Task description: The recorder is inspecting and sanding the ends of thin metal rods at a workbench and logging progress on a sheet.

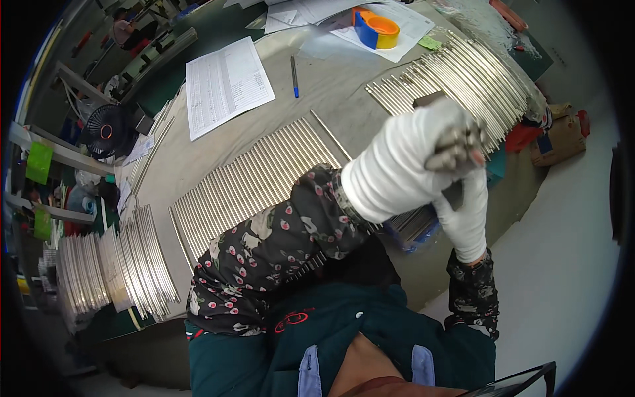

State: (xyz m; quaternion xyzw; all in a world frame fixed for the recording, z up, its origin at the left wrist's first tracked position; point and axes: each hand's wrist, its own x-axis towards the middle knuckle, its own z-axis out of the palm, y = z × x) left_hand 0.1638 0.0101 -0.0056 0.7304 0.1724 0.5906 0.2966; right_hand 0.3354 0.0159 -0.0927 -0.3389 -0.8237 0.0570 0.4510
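Observation:
My left hand [456,142], in a white glove with greyed fingertips, stretches across to the right with its fingers curled in. Whatever those fingers may hold is hidden. My right hand [466,215], also gloved in white, is just below and partly behind the left; its thumb shows, but its other fingers are covered. A small dark block [428,99] shows at the far edge of the left hand; whether it is gripped cannot be seen. Beyond both hands lies a fanned pile of thin silver metal rods [473,76]. A spaced row of similar rods [245,178] lies under my left forearm.
More rods are stacked at the left edge [142,264]. Printed sheets [228,86], a blue pen [295,76] and an orange-and-blue tape dispenser [376,30] lie on the far part of the table. A black fan [106,131] stands left. A brown bag [559,139] is at right.

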